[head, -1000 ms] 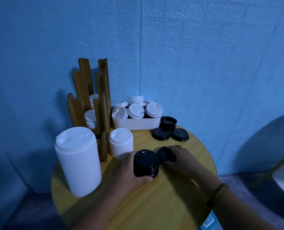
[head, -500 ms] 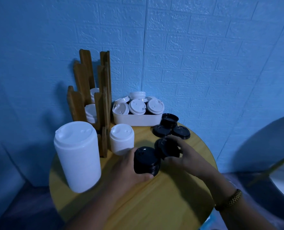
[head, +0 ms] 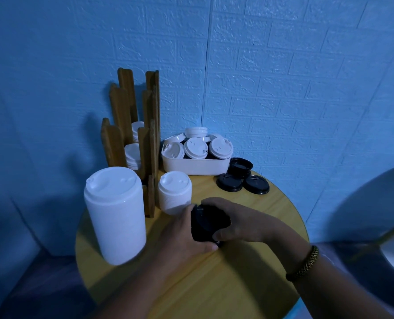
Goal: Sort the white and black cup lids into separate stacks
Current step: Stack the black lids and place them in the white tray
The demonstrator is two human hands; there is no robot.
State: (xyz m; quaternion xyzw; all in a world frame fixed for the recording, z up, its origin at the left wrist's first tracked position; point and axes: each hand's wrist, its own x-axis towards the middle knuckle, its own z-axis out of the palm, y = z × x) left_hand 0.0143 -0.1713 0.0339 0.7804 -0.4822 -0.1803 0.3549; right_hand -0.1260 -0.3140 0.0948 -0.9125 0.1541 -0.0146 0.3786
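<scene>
In the head view, both of our hands grip the black stack [head: 208,226] at the near middle of the wooden table [head: 214,284]. The left hand [head: 182,236] cups its side and the right hand [head: 237,221] curls over the top. Two ribbed white stacks [head: 115,215] stand to the left. We judge the glossy round loose black lids [head: 229,183] at far right and the full tub [head: 196,167] not yet sorted.

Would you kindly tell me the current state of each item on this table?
black lid stack: upright, gripped by both hands.
left hand: curled round its left side.
right hand: curled over its top.
tall white stack: upright.
short white stack: upright.
white bin: holds jumbled lids.
loose black lids: beside the bin, unstacked.
</scene>
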